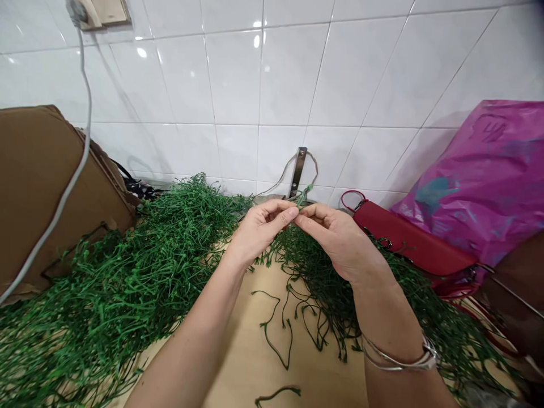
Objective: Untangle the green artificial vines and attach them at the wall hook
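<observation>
My left hand [268, 225] and my right hand [329, 233] meet fingertip to fingertip near the middle of the view. Both pinch a green cord [302, 196], most of it hidden by the fingers. Just beyond them, the cord reaches up to a thin beige string looped on a dark metal bracket [299, 170] against the wall. Below and behind my right hand lies a pile of dark green cords [323, 283]. Nearer my left forearm spreads a larger heap of green knotted cords [170, 249].
A few loose cord pieces [278, 340] lie on the wooden table [242, 362]. At left stand a cardboard box [38, 181] and a hanging grey cable [70, 181]. A red handbag [408, 235] and a purple plastic bag [480, 175] sit at right, before a white tiled wall [233, 85].
</observation>
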Demonstrator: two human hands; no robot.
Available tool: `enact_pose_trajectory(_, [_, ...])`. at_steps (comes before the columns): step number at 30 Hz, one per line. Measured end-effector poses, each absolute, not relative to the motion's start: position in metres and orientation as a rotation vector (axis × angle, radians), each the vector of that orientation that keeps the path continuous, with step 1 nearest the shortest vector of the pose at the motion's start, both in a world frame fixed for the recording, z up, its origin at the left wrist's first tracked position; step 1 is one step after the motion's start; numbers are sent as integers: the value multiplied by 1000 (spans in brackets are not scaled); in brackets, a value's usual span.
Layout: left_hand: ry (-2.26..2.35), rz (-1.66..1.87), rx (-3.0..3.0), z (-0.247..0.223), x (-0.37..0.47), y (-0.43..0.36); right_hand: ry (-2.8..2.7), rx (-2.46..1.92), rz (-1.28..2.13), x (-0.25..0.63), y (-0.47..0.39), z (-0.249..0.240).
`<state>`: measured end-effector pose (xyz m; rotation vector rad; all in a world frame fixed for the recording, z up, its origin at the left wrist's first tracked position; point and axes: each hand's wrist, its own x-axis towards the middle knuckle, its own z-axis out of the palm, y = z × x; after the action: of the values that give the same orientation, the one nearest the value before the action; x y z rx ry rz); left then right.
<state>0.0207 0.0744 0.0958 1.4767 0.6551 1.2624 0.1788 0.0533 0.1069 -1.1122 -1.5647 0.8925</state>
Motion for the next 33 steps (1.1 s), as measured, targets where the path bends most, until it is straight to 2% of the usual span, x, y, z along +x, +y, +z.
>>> enact_pose_trajectory(10, [644, 1462, 1064, 79, 33, 85, -1750, -1272, 171, 144, 49, 97])
enact_pose_trajectory(19, [723, 1702, 723, 78, 25, 100, -1914, -1314, -15, 147, 44, 100])
enact_pose_trajectory(23, [824, 1815, 618, 85, 1, 107, -1829, -1452, 23, 167, 35, 113])
enact_pose_trajectory(30, [706, 1344, 1299, 91, 27, 77, -1677, -1337, 430, 176, 44, 112])
enact_pose_trajectory(33, [825, 1334, 1532, 92, 33, 70, -1702, -1312, 456, 173, 45, 110])
